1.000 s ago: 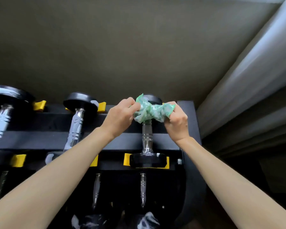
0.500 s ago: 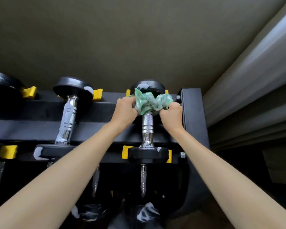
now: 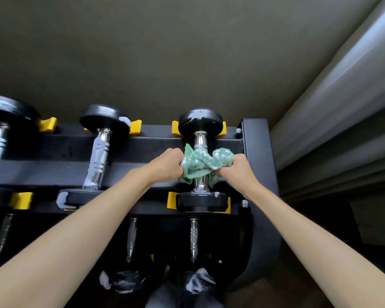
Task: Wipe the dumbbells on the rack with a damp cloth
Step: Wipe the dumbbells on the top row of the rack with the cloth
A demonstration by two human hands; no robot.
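Wiping the chrome handle (image 3: pixel 201 184) of the end dumbbell (image 3: pixel 200 122), which lies in yellow cradles (image 3: pixel 171 200) on the rack's top tier, just beside the right upright (image 3: pixel 255 152). The green cloth (image 3: pixel 200 163) is looped round the handle's middle, with the left hand (image 3: pixel 167 166) and right hand (image 3: pixel 236 170) each fisted tight on one bunched end. Judgement: keep both ends taut and pull them alternately while working the loop along the bar toward each black head. The white smears on those heads, and on the neighbouring dumbbell (image 3: pixel 98 156) farther from the upright, likely want a flat, opened-out cloth instead.
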